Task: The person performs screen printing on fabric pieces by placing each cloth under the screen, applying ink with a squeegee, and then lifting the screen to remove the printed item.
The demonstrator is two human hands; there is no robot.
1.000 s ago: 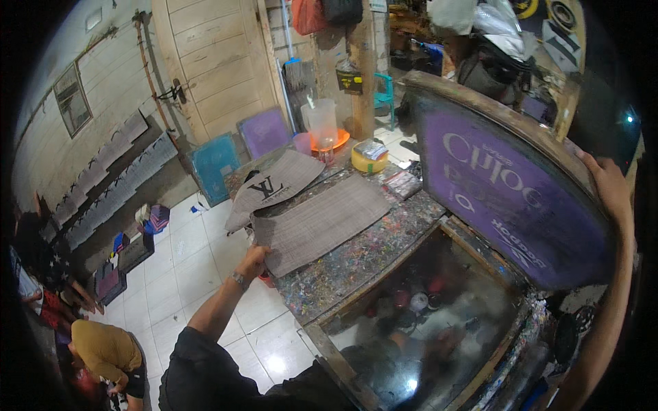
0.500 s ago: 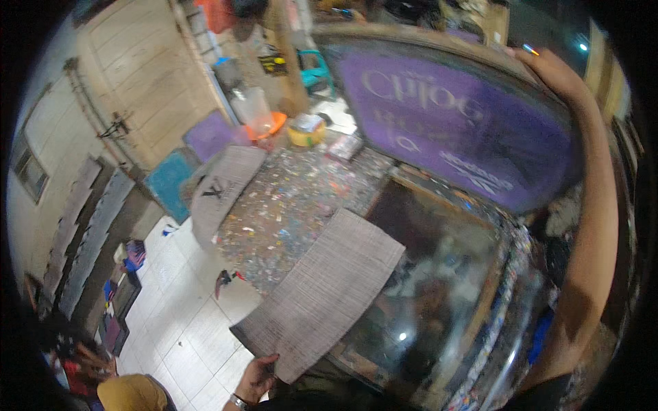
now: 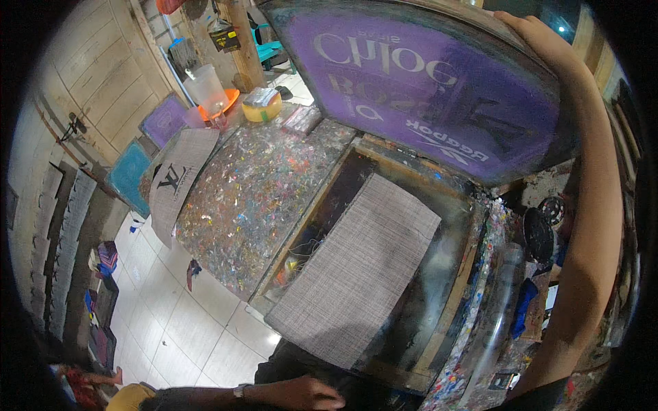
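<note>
My right hand point(image 3: 538, 38) is closed over the top edge of a purple silk-screen frame point(image 3: 384, 89), tilted up at the back right. Pale lettering and logo shapes show on its mesh. In front of it, a grey woven fabric panel point(image 3: 363, 274) lies slantwise over a glass-topped, wood-edged printing bed point(image 3: 449, 294). My left hand point(image 3: 308, 394), with a watch at the wrist, is at the lower edge just below the panel, apart from it. Its fingers look bent, but blur and shade hide whether they are closed.
A paint-spattered tabletop point(image 3: 240, 198) adjoins the bed. On it lie a printed grey panel point(image 3: 181, 171), a yellow tub point(image 3: 262, 108) and a clear jug point(image 3: 205, 85) by an orange dish. Cut panels point(image 3: 68, 233) lean at the left wall. Another person's hand point(image 3: 103, 378) shows lower left.
The fabric panel has shifted right onto the bed, and my left hand has let go of it and moved right along the lower edge. My right hand still holds the raised frame.
</note>
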